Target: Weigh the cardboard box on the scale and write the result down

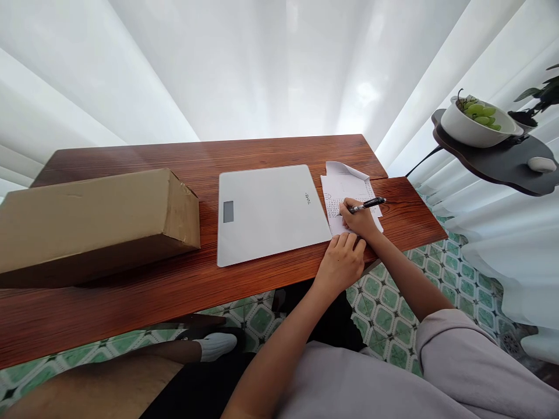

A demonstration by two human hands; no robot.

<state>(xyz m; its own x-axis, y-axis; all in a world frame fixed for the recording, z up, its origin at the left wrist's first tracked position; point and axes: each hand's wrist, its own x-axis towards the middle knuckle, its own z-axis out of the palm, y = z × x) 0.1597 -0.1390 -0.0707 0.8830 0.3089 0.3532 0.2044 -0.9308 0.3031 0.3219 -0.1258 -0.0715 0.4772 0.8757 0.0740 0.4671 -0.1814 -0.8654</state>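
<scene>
My right hand [358, 220] is closed around a black pen [369, 204], its tip end down at the handwritten lines on white paper sheets [347, 187]. The top corner of the sheets curls up. My left hand [343, 262] lies over the table's front edge, fingers stretched out flat by the bottom of the paper. To the left of the paper, a flat white scale [268, 215] with a small grey display [228, 212] lies on the table, its right edge against the sheets.
A large cardboard box [100, 221] takes up the left of the brown wooden table [257, 285]. On the right, a dark shelf [493, 160] holds a white bowl of green grapes [480, 125], a white mouse [542, 164] and a potted plant [524, 118]. White curtains [271, 70] hang behind.
</scene>
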